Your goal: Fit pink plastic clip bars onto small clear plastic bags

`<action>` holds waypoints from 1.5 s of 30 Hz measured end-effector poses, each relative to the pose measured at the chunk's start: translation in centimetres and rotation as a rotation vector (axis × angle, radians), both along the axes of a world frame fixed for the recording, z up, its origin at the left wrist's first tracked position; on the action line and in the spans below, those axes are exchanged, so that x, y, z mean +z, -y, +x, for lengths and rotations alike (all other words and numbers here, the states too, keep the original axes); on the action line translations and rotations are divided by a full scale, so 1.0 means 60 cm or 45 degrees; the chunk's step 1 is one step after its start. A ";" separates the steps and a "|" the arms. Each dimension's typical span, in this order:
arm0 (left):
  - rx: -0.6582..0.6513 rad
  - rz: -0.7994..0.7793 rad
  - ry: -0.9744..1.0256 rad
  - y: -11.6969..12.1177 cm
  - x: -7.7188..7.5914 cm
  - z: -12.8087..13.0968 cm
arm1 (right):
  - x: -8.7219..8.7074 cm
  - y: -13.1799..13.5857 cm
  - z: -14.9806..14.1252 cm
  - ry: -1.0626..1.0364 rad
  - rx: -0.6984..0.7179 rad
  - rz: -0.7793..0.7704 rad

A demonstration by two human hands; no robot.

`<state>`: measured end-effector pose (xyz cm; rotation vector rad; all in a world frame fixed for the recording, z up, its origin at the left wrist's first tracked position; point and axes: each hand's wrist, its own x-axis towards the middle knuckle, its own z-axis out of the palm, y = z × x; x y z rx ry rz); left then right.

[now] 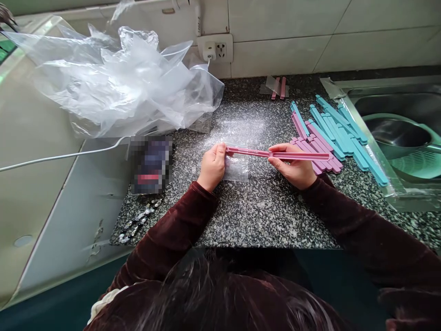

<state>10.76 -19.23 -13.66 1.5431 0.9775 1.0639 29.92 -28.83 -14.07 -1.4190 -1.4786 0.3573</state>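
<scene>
A long pink bag-sealing clip (248, 152), spread open into two arms, stretches almost level above the counter. My left hand (211, 168) pinches its left end between thumb and fingers. Around the middle joint, my right hand (296, 172) is closed on the same clip, with the other arm pointing right past the fingers. A small clear plastic bag (239, 168) hangs or lies just beside my left hand; whether that hand also grips it, I cannot tell. To the right of my right hand lies a pile of pink clips (319, 146) and turquoise clips (339, 131).
A big heap of clear plastic bags (138, 82) fills the back left. Below it are a blurred phone (151, 165) and a white cable (69, 157). Two pink clips (283, 87) lie near the wall. At right, a sink (365, 87) holds a green basin (413, 161).
</scene>
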 end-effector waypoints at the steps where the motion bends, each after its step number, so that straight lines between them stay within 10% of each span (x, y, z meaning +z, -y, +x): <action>1: -0.014 -0.007 0.000 0.002 0.001 0.001 | 0.000 0.000 0.000 0.048 -0.001 0.004; 22: -0.586 -0.250 0.166 0.021 0.018 0.000 | -0.006 -0.006 0.018 0.211 -0.338 0.082; 45: -0.414 -0.556 0.360 0.021 -0.002 0.010 | -0.006 0.007 -0.017 0.206 -0.098 0.074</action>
